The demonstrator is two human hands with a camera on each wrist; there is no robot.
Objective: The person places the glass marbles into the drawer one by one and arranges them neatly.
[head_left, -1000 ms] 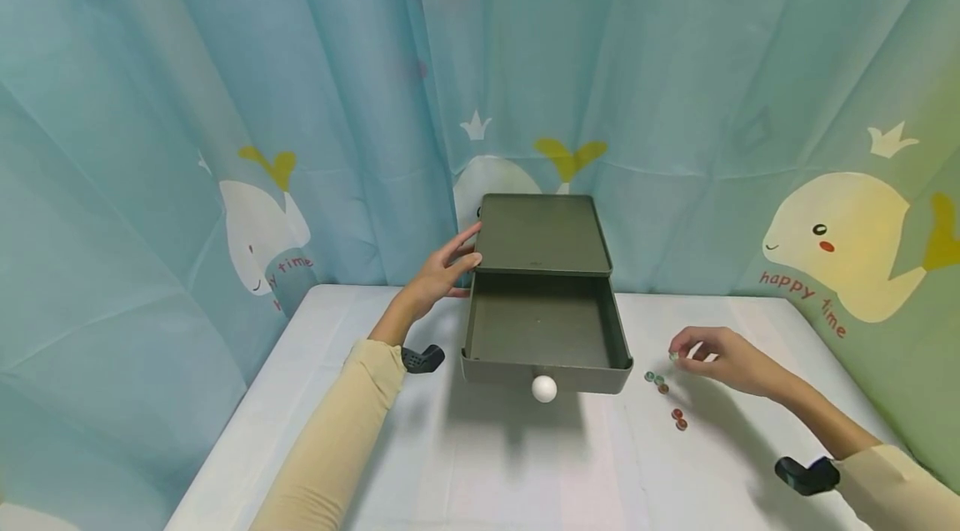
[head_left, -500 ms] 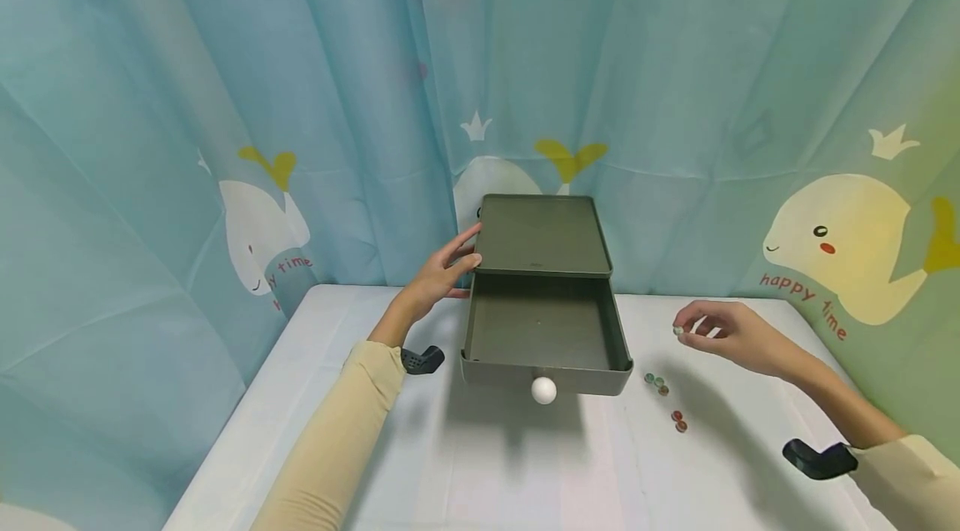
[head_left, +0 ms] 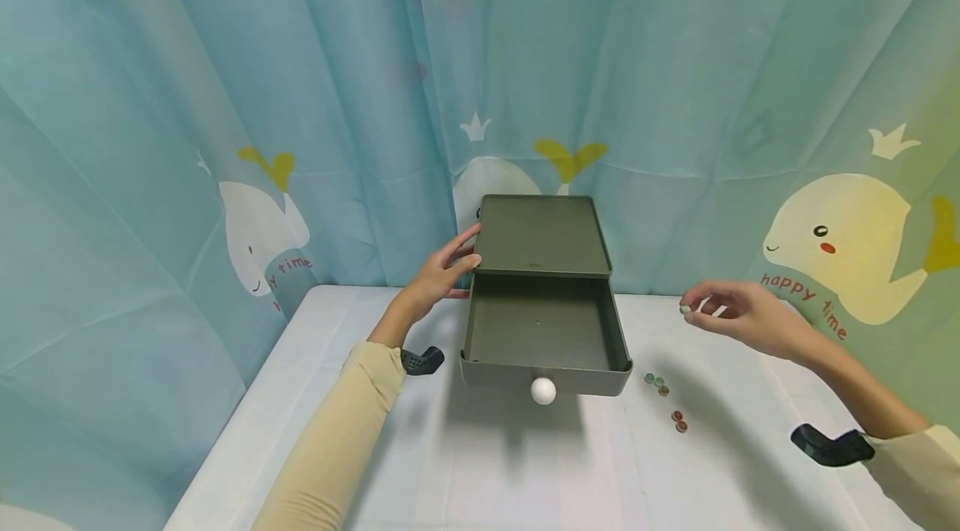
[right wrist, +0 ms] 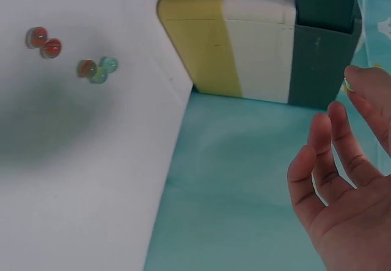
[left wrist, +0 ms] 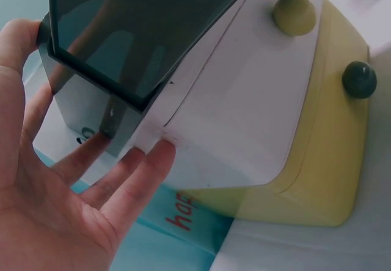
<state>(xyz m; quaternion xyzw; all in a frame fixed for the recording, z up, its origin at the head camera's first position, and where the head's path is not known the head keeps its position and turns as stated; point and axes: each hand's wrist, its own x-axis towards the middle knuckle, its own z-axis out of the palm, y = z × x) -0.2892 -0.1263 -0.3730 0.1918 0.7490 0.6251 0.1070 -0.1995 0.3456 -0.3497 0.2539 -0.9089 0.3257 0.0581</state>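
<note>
A drawer cabinet with a dark green top stands at mid-table; its white and yellow lower tiers show in the wrist views. Its green top drawer, with a white knob, is pulled out towards me, and I see nothing lying in it. My left hand rests on the cabinet's left side, fingers spread, thumb near the top's front corner. To the right of the cabinet, my right hand is raised above the table, pinching a small greenish-white marble between thumb and forefinger.
Several glass marbles lie right of the drawer: a green and brown cluster and a red pair. In the left wrist view, a yellow knob and a dark green knob jut from the cabinet. A curtain hangs behind the table.
My right hand has risen from near the marble cluster, moving away and slightly right with the pinched marble. The left hand and the pulled-out drawer have stayed put.
</note>
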